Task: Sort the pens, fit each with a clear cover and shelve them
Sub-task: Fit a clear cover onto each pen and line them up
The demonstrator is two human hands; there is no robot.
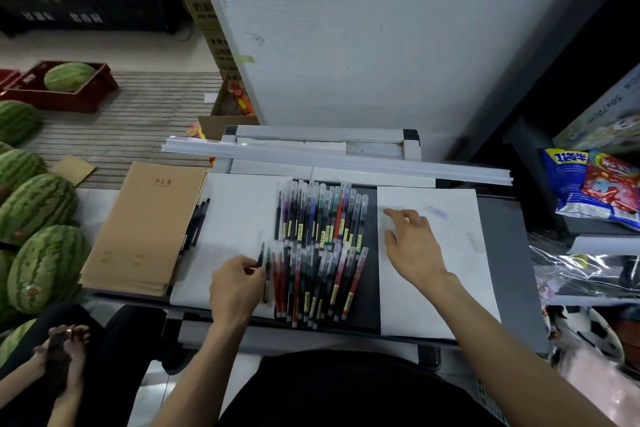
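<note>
Watermelons [41, 204] crowd the left, beside a stack of brown notebooks [145, 229]. Long white strips [346, 159] lie across the back. Pens [318, 218] lie in two rows on a dark tray, between two white sheets. The left hand [235, 284] pinches a dark pen [260, 255] at the near row's left edge. The right hand [412, 246] rests on the right sheet [450, 288], fingers spread flat, holding nothing.

One pen [260, 255] sat in the left hand [235, 284]; two rows of pens [322, 218], too overlapped to count, lay between it and the right hand [412, 246]; two white sheets [239, 211] lay beneath.
</note>
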